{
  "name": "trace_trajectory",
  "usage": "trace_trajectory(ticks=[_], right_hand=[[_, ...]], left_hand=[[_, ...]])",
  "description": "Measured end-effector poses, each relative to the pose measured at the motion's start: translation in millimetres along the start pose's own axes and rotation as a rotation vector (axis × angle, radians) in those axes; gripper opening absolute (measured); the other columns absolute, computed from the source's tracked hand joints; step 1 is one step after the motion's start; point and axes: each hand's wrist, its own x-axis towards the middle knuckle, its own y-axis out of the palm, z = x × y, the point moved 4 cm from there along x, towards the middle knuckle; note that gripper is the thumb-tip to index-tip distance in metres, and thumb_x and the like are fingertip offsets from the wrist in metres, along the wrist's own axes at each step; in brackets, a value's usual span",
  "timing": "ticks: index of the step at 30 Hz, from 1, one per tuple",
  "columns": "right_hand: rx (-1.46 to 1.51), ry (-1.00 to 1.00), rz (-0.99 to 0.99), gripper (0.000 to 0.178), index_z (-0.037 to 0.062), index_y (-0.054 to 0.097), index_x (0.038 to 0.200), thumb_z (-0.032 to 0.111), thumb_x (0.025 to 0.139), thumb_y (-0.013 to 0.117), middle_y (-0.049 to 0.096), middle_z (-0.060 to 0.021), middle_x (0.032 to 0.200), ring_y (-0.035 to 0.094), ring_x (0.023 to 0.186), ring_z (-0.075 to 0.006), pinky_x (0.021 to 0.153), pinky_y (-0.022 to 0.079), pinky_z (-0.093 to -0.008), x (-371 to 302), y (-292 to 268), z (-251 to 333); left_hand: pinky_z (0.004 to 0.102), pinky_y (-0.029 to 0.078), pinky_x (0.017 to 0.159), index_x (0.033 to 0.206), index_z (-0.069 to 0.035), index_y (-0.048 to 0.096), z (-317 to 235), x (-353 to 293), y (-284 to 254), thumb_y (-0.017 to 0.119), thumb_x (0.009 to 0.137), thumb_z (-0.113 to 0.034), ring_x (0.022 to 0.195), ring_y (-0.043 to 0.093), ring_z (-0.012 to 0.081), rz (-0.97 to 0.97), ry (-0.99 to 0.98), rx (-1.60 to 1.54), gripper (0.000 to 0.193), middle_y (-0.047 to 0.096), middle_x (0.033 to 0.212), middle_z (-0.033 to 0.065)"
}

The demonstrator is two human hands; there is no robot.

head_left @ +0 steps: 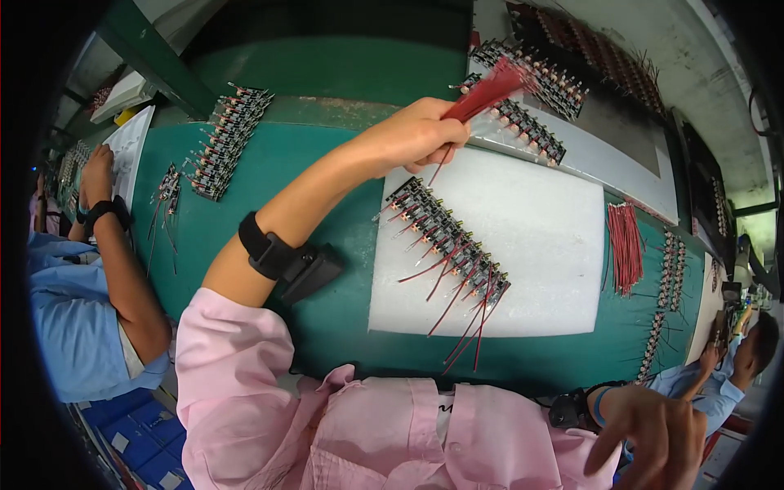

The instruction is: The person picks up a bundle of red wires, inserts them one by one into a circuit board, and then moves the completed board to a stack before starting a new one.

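Left hand (420,135) at the far side of the worktable, arm stretched out, and it's closed! Fingers curl tight around a bundle of red wires (483,94), whose loose ends fan out to the far right, over the boards on the pale ledge (608,175). One single wire (442,165) slants down from the fist, toward the near side.

Just nearer, on the white foam sheet (555,245), lies the strip of circuit boards (449,237), running from far left to near right, red wires trailing off its near side. Neither hand seems to be on it.

Now the right hand (657,433), down at the near right: blurred, close to the camera, fingers loosely open and apart. Whether anything small sits between them, I cannot tell.

Right of the foam, a second red wire bundle (624,249) lies on the green tabletop (204,241), with narrow board strips (670,265) beyond it. Over on the left, a block of boards (229,143), and past that a co-worker in blue (90,310), arm at the bench.
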Motion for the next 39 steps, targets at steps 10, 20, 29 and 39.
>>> trace_trajectory(ticks=[10,20,29,39], right_hand=[[-0.253,0.552,-1.007,0.009,0.0036,0.045,0.076,0.009,0.077,0.051,0.043,-0.0021,0.06,0.041,0.051,-0.0094,0.05,0.036,-0.0229,-57,-120,-115],[-0.164,0.53,-0.991,0.01,0.0035,0.042,0.081,0.008,0.078,0.051,0.047,-0.0043,0.065,0.041,0.048,-0.0098,0.047,0.036,-0.0222,-46,-116,-143],[-0.236,0.448,-1.094,0.009,0.0036,0.045,0.083,0.008,0.078,0.051,0.048,-0.0018,0.069,0.042,0.057,-0.0064,0.051,0.034,-0.0194,-51,-107,-143],[-0.257,0.409,-1.162,0.018,0.0025,0.045,0.08,0.014,0.074,0.057,0.049,-0.0044,0.065,0.042,0.052,-0.0086,0.047,0.033,-0.0191,-57,-87,-134]], left_hand=[[0.0282,0.042,0.036,0.065,-0.002,0.049,-18,-10,9,0.049,0.073,-0.013,0.037,0.044,0.0116,0.046,0.402,-0.803,0.014,0.048,0.052,0.0059],[0.0312,0.036,0.037,0.064,0.0,0.047,-7,-29,14,0.054,0.074,-0.025,0.039,0.046,0.0211,-0.267,0.634,0.024,0.028,0.046,0.045,0.0092],[0.0389,0.039,0.042,0.055,0.004,0.044,-15,-44,34,0.055,0.062,-0.012,0.047,0.051,0.0344,-0.314,0.791,0.501,0.02,0.048,0.048,0.0188],[0.0392,0.038,0.041,0.053,0.004,0.045,-16,-52,48,0.056,0.056,-0.009,0.046,0.05,0.0345,-0.267,0.875,0.606,0.016,0.048,0.047,0.0181]])
